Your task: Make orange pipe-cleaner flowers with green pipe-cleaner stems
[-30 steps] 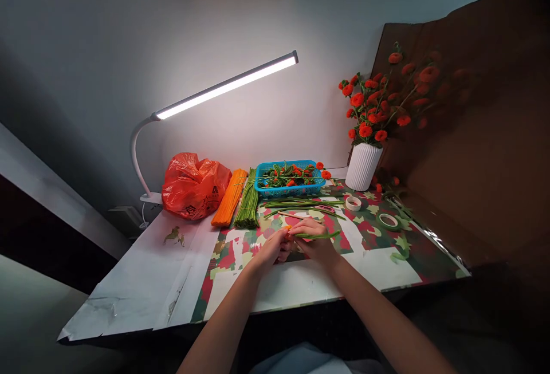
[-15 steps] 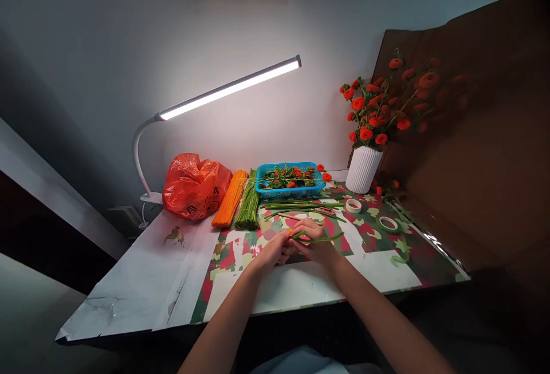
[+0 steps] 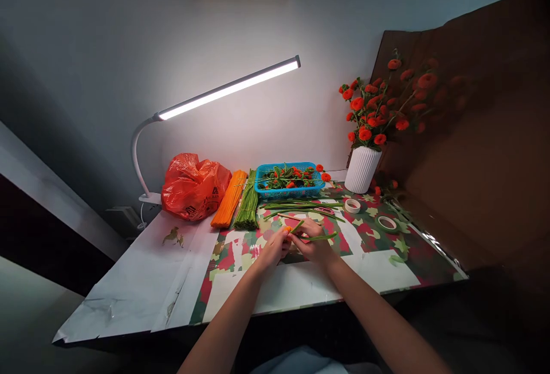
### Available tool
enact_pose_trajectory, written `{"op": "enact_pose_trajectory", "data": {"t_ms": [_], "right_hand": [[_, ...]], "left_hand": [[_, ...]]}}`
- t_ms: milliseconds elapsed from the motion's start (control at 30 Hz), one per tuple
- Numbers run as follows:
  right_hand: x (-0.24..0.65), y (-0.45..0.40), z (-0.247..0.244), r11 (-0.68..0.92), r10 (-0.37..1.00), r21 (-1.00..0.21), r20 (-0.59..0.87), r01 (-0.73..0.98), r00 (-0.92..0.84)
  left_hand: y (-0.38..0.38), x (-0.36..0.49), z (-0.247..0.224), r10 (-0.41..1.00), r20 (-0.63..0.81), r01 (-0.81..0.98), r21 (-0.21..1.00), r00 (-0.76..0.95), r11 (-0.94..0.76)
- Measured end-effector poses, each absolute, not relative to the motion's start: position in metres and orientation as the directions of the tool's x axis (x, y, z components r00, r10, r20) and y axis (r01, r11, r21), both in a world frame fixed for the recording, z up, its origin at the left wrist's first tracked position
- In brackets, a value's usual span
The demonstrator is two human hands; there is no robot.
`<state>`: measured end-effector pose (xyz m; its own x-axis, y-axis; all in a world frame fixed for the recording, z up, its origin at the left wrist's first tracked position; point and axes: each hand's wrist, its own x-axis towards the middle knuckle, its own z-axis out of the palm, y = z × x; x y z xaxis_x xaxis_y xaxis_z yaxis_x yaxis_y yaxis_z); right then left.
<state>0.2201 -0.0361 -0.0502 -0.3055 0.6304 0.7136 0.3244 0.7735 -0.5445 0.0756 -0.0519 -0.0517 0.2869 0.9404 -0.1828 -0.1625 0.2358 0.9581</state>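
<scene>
Over the near part of the table, my left hand [image 3: 274, 248] is closed, its fingers pinching a small orange fuzzy flower piece [image 3: 288, 229]. Close against it, my right hand [image 3: 313, 242] is closed on green pipe cleaners [image 3: 325, 237]. One green end points up beside the orange piece and another sticks out to the right past the hand. My fingers hide where orange and green meet. Just beyond the hands lie a thin wooden stick [image 3: 286, 216] and several loose green pipe cleaners [image 3: 296, 206].
Behind are a blue basket [image 3: 292, 194] of flowers and leaves, green [image 3: 247, 208] and orange pipe cleaner bundles [image 3: 230, 199], and a red plastic bag [image 3: 193, 188]. Tape rolls [image 3: 352, 206] and a white vase [image 3: 363, 170] of orange flowers stand right. A lit lamp [image 3: 232, 89] hangs above.
My right hand has turned slightly, and one green end now tilts more upright beside the orange piece. Both hands stay together in nearly the same spot.
</scene>
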Motion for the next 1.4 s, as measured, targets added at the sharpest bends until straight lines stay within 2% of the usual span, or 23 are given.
{"op": "enact_pose_trajectory", "data": {"t_ms": [100, 200, 433, 567, 733, 833, 933, 1100, 1167, 1233, 1333, 1400], "right_hand": [[0.22, -0.035, -0.05, 0.764, 0.638, -0.547, 0.717, 0.342, -0.28], [0.22, -0.035, -0.049, 0.756, 0.641, -0.525, 0.716, 0.39, -0.278], [0.22, -0.037, -0.048, 0.743, 0.668, -0.537, 0.633, 0.399, -0.392], [0.221, -0.037, -0.047, 0.698, 0.716, -0.626, 0.59, 0.349, -0.374], [0.224, -0.038, -0.046, 0.632, 0.766, -0.741, 0.551, 0.228, -0.331], [0.224, -0.038, -0.047, 0.624, 0.773, -0.752, 0.554, 0.213, -0.31], [0.224, -0.037, -0.048, 0.61, 0.781, -0.767, 0.539, 0.199, -0.317], [0.223, -0.034, -0.051, 0.494, 0.844, -0.858, 0.436, 0.138, -0.311], [0.222, -0.033, -0.054, 0.403, 0.887, -0.91, 0.363, 0.097, -0.285], [0.219, -0.031, -0.058, 0.277, 0.927, -0.96, 0.259, 0.031, -0.27], [0.216, -0.028, -0.062, 0.033, 0.955, -0.992, 0.068, -0.125, -0.29], [0.216, -0.027, -0.063, -0.135, 0.941, -0.959, -0.046, -0.248, -0.334]], "left_hand": [[-0.048, 0.076, -0.06, 0.961, -0.031, -0.163, 0.984, 0.275, 0.078], [-0.049, 0.074, -0.064, 0.962, 0.067, -0.081, 0.996, 0.263, -0.047], [-0.058, 0.072, -0.056, 0.962, 0.098, 0.07, 0.99, 0.255, -0.12], [-0.053, 0.071, -0.055, 0.962, 0.083, -0.001, 0.996, 0.261, -0.086], [-0.051, 0.067, -0.052, 0.921, -0.065, -0.249, 0.953, 0.385, 0.171], [-0.052, 0.066, -0.049, 0.912, -0.061, -0.305, 0.932, 0.405, 0.197], [-0.051, 0.065, -0.049, 0.942, -0.003, -0.285, 0.953, 0.335, 0.104], [-0.048, 0.064, -0.054, 0.954, 0.205, -0.084, 0.978, 0.217, -0.191], [-0.049, 0.064, -0.055, 0.922, 0.327, 0.016, 0.941, 0.207, -0.338], [-0.05, 0.064, -0.055, 0.857, 0.471, 0.154, 0.85, 0.207, -0.504], [-0.052, 0.064, -0.053, 0.685, 0.687, 0.371, 0.586, 0.243, -0.72], [-0.054, 0.065, -0.051, 0.55, 0.772, 0.449, 0.387, 0.32, -0.805]]}}
